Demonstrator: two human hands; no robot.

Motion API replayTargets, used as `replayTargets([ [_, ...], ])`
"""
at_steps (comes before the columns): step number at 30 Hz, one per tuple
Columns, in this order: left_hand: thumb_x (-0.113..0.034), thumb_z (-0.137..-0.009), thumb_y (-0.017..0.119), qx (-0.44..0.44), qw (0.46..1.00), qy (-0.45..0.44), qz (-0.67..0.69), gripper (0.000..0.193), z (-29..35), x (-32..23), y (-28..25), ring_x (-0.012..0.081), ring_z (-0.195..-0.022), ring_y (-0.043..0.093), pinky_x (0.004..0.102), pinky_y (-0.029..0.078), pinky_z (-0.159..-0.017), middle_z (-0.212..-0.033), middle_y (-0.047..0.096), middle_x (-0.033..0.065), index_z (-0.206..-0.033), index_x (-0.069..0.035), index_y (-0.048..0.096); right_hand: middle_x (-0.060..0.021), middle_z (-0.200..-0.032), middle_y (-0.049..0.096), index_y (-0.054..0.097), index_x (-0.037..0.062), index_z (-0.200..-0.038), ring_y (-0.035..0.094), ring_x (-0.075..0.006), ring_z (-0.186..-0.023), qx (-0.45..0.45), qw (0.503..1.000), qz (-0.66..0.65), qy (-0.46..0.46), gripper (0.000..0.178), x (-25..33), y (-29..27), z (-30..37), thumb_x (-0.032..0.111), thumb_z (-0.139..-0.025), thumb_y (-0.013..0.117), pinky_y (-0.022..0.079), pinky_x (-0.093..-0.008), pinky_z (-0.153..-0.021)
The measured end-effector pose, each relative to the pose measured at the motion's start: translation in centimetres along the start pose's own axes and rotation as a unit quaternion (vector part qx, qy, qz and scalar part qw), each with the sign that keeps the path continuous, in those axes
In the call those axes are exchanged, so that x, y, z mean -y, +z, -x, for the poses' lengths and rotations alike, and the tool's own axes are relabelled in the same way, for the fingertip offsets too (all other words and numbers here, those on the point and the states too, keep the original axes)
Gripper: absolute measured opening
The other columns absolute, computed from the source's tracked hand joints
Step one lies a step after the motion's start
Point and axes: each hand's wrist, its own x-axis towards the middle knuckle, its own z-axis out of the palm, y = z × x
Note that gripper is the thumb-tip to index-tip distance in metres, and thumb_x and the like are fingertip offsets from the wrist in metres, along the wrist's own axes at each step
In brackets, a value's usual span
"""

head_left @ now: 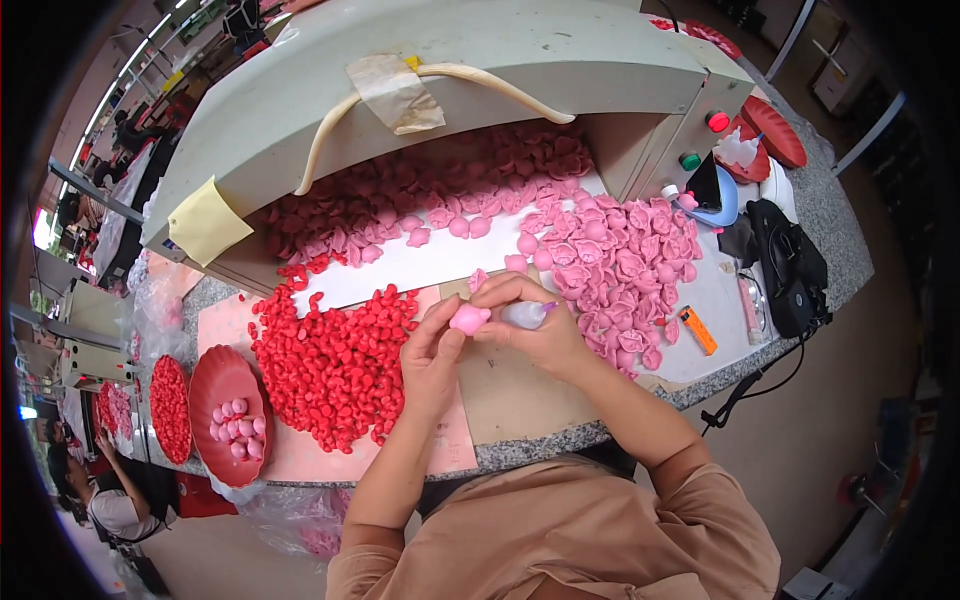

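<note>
My left hand [430, 355] pinches a small pink rounded piece [469, 319] with pointed ends between thumb and fingers. My right hand [550, 340] grips a small translucent squeeze bottle [525, 315] with a purple tip, which points away to the right. The fingertips of the right hand also touch the pink piece. To the left of my hands lies a heap of small glossy red parts [330, 370]. A pile of pink petal-shaped shells [620, 260] spreads to the right of my right hand.
A grey hooded machine [500, 80] with a handle stands behind, more pink shells inside. At left are a red scalloped tray [210, 385] with pink balls and a dish of red parts [170, 410]. An orange lighter [698, 331] and black bag [790, 260] lie at right.
</note>
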Motion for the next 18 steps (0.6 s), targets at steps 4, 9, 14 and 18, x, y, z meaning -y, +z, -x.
replayTargets([
  [4,0.004,-0.082,0.063,0.022,0.994,0.052,-0.093,0.039,-0.2,-1.1,0.7,0.0188,-0.110,0.053,0.0303,0.045,-0.093,-0.120,0.051,0.0102,-0.119,0.001,0.054,-0.0054,-0.106,0.055,0.064,0.0031,-0.098,0.052,-0.0159,-0.103,0.029,0.996,0.054,-0.057,0.025,-0.2,-0.7,-0.3,0.002,-0.074,0.073,0.041,-0.0289,-0.090],
  [9,0.004,-0.081,0.064,0.017,0.995,0.049,-0.086,0.038,-0.1,-0.7,0.5,0.0194,-0.110,0.053,0.0310,0.045,-0.093,-0.120,0.051,0.0106,-0.118,0.002,0.054,-0.0043,-0.099,0.056,0.065,0.0040,-0.096,0.053,-0.0141,-0.095,0.037,0.999,-0.011,-0.031,0.019,-0.1,-0.3,-0.4,0.008,-0.079,0.071,0.041,-0.0274,-0.085],
  [14,0.001,-0.082,0.064,0.029,0.986,0.101,-0.130,0.036,-0.2,-1.0,0.6,0.0204,-0.110,0.052,0.0322,0.043,-0.095,-0.120,0.050,0.0117,-0.116,0.002,0.054,-0.0052,-0.103,0.055,0.065,0.0044,-0.094,0.052,-0.0155,-0.101,0.027,1.000,0.005,-0.008,0.018,-0.6,-0.1,-0.1,0.004,-0.077,0.071,0.041,-0.0283,-0.089],
  [18,-0.001,-0.082,0.065,0.023,0.983,0.112,-0.145,0.035,-0.1,-1.1,0.8,0.0208,-0.110,0.052,0.0324,0.043,-0.095,-0.119,0.051,0.0123,-0.115,0.002,0.054,-0.0034,-0.093,0.059,0.068,0.0052,-0.089,0.052,-0.0144,-0.094,0.005,1.000,-0.001,-0.019,0.013,-0.8,0.2,-0.1,0.010,-0.078,0.072,0.039,-0.0296,-0.087],
])
